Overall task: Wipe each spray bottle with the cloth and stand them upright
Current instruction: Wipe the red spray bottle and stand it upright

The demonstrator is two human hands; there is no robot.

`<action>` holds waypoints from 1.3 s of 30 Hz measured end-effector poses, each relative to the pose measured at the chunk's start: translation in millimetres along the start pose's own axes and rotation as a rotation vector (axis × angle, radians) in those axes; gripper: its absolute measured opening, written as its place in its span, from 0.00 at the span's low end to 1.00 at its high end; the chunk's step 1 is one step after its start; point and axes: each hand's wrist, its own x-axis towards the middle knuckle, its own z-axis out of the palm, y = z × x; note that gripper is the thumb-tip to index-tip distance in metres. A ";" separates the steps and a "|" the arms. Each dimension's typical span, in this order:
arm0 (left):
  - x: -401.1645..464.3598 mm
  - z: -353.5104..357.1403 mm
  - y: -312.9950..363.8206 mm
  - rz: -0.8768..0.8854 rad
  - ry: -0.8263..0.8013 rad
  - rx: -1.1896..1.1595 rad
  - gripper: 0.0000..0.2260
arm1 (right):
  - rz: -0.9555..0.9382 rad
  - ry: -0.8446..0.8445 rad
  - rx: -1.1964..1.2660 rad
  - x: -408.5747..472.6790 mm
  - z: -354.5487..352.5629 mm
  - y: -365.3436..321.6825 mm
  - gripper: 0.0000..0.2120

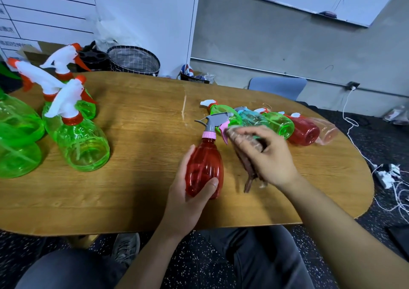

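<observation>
My left hand (188,191) grips a red spray bottle (204,167) with a grey trigger and pink collar, held over the middle of the wooden table (137,138). My right hand (267,156) holds a brownish cloth (245,156) bunched in its fingers, just right of the bottle's neck; the cloth's end hangs down toward the table. Several green bottles (81,142) with white and red spray heads stand upright at the left. Behind my right hand lie several bottles on their sides: green (280,124), blue-green (250,117), red (304,130) and pale pink (327,132).
A dark lined basket (135,61) and a black holder stand behind the table's far edge. A blue chair back (277,87) is at the far right side. White cables and a power strip (386,176) lie on the floor to the right. My knees are below the near edge.
</observation>
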 end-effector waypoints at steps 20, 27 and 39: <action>-3.6 -1.4 1.7 -0.027 -0.059 0.042 0.38 | 0.214 0.236 0.015 26.6 2.8 3.9 0.07; -1.4 -1.7 22.5 -0.156 -0.002 -0.110 0.40 | -0.014 -0.042 0.133 -34.1 9.1 -21.5 0.08; -15.4 -4.4 71.4 -0.042 -0.118 0.178 0.55 | 0.374 -0.022 0.666 -29.4 -0.7 -66.9 0.06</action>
